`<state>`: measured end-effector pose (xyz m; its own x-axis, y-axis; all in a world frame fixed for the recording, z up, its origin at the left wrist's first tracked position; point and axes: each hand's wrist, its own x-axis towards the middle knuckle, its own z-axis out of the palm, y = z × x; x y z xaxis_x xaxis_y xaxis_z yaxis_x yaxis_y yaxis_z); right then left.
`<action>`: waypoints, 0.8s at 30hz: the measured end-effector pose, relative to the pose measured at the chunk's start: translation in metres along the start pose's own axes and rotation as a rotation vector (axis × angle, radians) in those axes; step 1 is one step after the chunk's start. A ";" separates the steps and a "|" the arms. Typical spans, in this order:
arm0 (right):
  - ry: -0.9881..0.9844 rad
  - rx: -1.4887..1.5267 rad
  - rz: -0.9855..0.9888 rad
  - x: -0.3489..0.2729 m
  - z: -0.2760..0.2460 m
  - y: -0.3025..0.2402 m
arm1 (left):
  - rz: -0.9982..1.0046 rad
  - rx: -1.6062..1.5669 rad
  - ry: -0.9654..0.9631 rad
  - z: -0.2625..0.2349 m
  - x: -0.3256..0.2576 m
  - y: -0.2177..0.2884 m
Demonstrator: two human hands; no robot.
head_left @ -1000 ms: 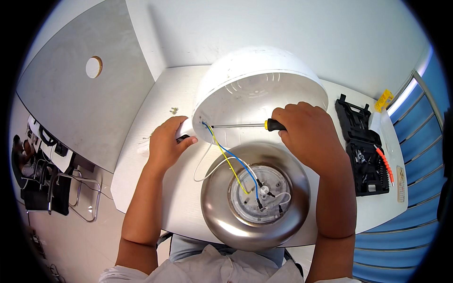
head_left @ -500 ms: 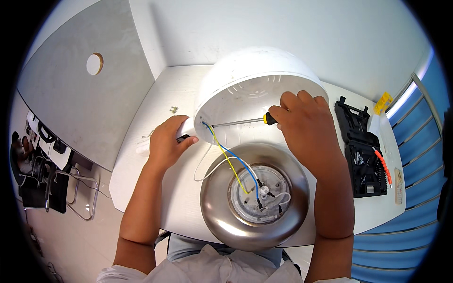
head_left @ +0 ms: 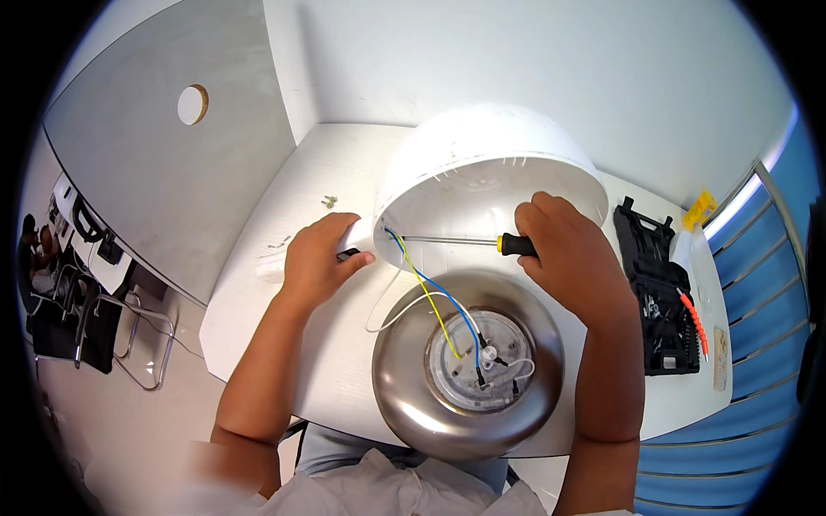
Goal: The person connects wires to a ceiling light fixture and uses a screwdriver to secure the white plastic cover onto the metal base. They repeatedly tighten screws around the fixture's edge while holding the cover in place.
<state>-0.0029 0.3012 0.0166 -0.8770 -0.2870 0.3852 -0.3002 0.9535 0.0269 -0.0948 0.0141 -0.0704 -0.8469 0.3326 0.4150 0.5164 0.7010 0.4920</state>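
Observation:
A white dome-shaped appliance housing (head_left: 486, 142) lies on its side, its open mouth facing me. My left hand (head_left: 320, 258) is closed round its white handle (head_left: 360, 232). In my right hand (head_left: 576, 254) is a screwdriver (head_left: 519, 245) with a black and yellow grip. Its shaft lies across the housing's mouth, and the tip is inside by the handle root; whether it sits in a screw is too small to tell. Nearer me rests an upturned steel pot (head_left: 400, 378) with a round metal base (head_left: 456, 387). A blue wire (head_left: 449, 298) and a yellow-green wire (head_left: 440, 320) join the pot's base to the housing.
An open black tool case (head_left: 667, 318) stands on the right of the white table (head_left: 335, 361), with an orange flexible shaft (head_left: 695, 325) on it. A yellow packet (head_left: 699, 211) is behind. Small screws (head_left: 329, 202) lie at the far left. A grey panel (head_left: 172, 163) rises at left.
The view has shifted slightly, so the table and its things sit a little differently in it. The right hand has changed its grip, showing more of the screwdriver's handle.

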 end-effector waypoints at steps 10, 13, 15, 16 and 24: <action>0.013 -0.068 -0.029 0.001 0.000 -0.007 | 0.084 0.039 0.023 0.001 -0.001 -0.007; -0.057 0.029 0.021 0.001 -0.006 -0.010 | 0.051 0.030 0.002 0.000 -0.002 -0.008; -0.070 0.016 0.017 0.002 -0.008 -0.009 | 0.045 0.033 -0.006 0.000 -0.001 -0.008; -0.050 -0.007 -0.003 0.003 -0.006 -0.007 | 0.045 0.035 -0.009 0.000 -0.001 -0.007; 0.026 -0.170 -0.049 0.005 0.006 -0.003 | 0.067 0.048 -0.002 0.001 -0.002 -0.007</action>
<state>-0.0088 0.2962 0.0128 -0.8522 -0.3332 0.4035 -0.2727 0.9409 0.2010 -0.0975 0.0091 -0.0757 -0.8109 0.3812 0.4439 0.5653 0.7062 0.4262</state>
